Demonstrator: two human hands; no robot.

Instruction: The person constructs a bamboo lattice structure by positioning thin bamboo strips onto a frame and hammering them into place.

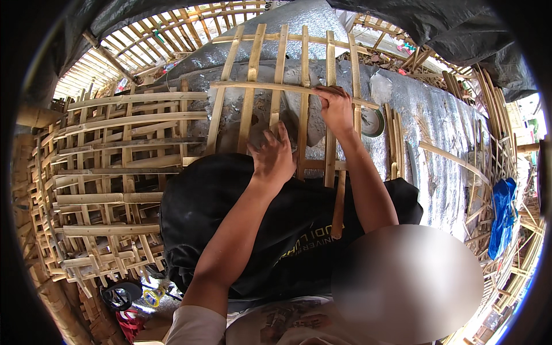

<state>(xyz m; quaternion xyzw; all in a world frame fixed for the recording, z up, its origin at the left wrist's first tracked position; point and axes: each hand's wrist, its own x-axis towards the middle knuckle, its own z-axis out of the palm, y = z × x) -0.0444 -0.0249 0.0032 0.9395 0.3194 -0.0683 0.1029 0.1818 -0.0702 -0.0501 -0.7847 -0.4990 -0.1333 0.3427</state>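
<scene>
A lattice of several light bamboo slats (250,86) stands before me, its near end against the black cloth (213,190) on my lap. A thinner bamboo crosspiece (259,86) runs across the slats. My right hand (336,110) has its fingers closed on this crosspiece, right of the lattice's middle. Nearer to me, my left hand (272,154) is spread over the lower slats, index fingertip at one of them; nothing shows in its grasp. A round, pale-rimmed object (374,123) lies just right of my right wrist.
A stack of bamboo lattices (123,126) fills the left side. Loose bamboo strips (395,138) and a narrow grey curved piece (411,161) lie on silvery sheeting (440,190) at right. A blue plastic bundle (502,215) hangs far right. A black cap (121,295) sits lower left.
</scene>
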